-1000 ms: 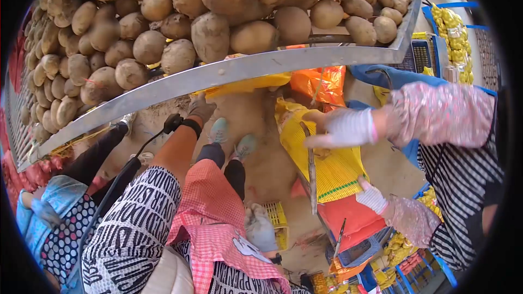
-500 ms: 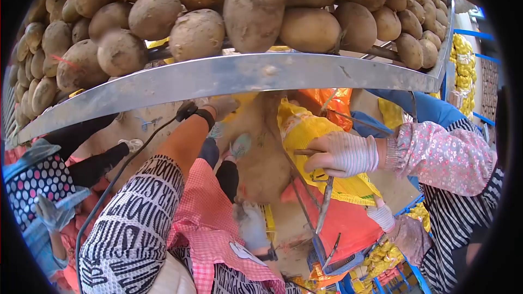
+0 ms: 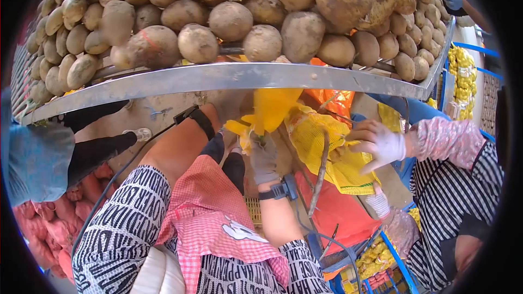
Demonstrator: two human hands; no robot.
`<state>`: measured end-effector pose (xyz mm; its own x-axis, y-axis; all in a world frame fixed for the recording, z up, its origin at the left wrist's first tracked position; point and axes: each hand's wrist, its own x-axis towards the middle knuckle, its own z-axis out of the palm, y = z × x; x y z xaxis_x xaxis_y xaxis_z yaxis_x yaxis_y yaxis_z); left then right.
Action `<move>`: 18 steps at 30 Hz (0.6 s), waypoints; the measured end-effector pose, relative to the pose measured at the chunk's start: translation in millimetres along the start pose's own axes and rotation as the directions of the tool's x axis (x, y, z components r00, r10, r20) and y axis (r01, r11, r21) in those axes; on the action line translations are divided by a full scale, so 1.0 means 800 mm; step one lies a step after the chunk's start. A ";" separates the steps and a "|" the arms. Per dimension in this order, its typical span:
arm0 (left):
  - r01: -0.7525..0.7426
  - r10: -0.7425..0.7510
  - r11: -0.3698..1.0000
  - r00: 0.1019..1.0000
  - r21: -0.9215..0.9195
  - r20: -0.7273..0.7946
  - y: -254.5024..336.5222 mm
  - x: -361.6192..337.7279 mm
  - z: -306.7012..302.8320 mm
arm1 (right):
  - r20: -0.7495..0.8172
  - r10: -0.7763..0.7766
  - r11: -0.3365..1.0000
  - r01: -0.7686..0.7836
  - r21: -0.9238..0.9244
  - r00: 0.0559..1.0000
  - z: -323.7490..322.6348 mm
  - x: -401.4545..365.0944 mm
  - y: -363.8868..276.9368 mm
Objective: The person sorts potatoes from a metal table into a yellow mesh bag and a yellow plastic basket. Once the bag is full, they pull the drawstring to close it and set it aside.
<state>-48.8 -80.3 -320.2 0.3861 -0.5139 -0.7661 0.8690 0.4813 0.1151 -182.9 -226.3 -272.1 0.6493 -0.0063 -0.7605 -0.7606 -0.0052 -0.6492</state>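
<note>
A bright yellow bag [image 3: 269,110] hangs just below the metal rail, smeared by motion. My right hand [image 3: 264,159], in a grey glove with a dark band at the wrist, is closed on its lower part. My left hand [image 3: 226,103] is up under the rail at the bag's left side; it is blurred and its fingers do not show clearly. Right of my right hand, a yellow mesh bag [image 3: 308,133] hangs by metal rods, with a co-worker's gloved hand [image 3: 384,144] over it, fingers spread.
Potatoes [image 3: 231,20] are heaped behind the metal rail [image 3: 229,78]. A red-orange sheet [image 3: 340,212] lies below the rods. Another person [image 3: 41,160] stands at left by red mesh sacks [image 3: 57,228]. A cable [image 3: 103,201] runs along my left arm. Yellow sacks [image 3: 463,81] are stacked at right.
My right hand has come up from low down to the yellow bag, which now hangs higher in view. The co-worker's upper hand has moved right and spread its fingers. My view has shifted.
</note>
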 end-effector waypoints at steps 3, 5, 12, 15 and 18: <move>-0.233 0.248 0.844 0.968 0.483 0.034 0.002 -0.056 0.012 | -0.007 -0.295 0.873 0.267 -0.408 0.955 -0.009 0.006 0.030; -0.344 0.389 0.412 0.904 0.844 0.178 -0.006 -0.091 0.013 | 0.070 -0.571 0.487 0.407 -0.773 0.818 -0.008 -0.003 -0.005; -0.161 0.106 0.905 0.982 0.394 0.157 -0.044 -0.145 0.029 | -0.014 -0.009 0.945 0.013 0.326 1.000 0.018 -0.023 -0.074; -0.115 0.165 0.876 0.984 0.467 -0.066 -0.042 -0.146 0.028 | 0.059 -0.061 0.932 0.035 0.360 0.996 0.004 -0.022 -0.085; -0.266 0.286 0.947 0.954 0.178 -0.091 -0.030 -0.152 0.030 | 0.100 -0.097 0.967 0.070 0.244 0.990 -0.001 -0.018 -0.100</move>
<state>-109.3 -46.1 -214.4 0.5883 -0.2881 -0.7556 0.7754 0.4661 0.4260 -131.1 -226.7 -209.3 0.7165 0.0940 -0.6912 -0.6903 0.2381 -0.6832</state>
